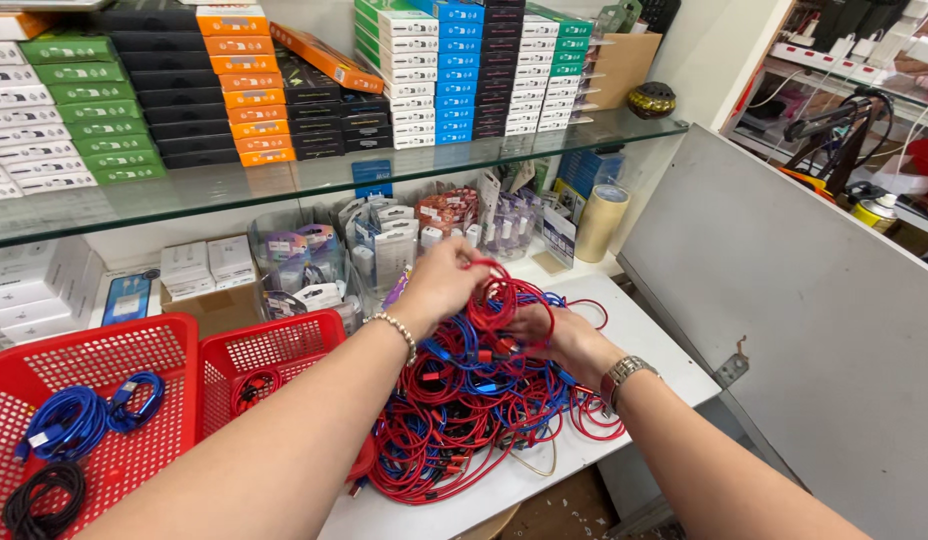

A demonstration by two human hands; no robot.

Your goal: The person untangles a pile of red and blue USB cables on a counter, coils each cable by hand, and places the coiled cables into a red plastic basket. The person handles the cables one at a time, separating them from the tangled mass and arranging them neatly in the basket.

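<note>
— What have the hands got?
— The left hand (439, 285) has its grip pinched on a red cable loop (504, 300); the right hand (559, 335) clutches the tangled red-and-blue cable heap (464, 410) on the white worktop (644, 340).
— Nearby?
— Red plastic baskets (174, 345), just left.

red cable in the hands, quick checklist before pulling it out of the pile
1. Left hand grips the red cable: ok, loop lifted above the pile.
2. Right hand steadies the tangled pile: ok, resting on it.
3. Cable free of the blue cables: not ok, red and blue strands interwoven.
4. Cable's plug ends located: cannot tell, buried in the pile.
5. Small red basket has room: ok, only one red coil inside.
6. Pile safely on the white table: not ok, loops reach the front edge.
</note>
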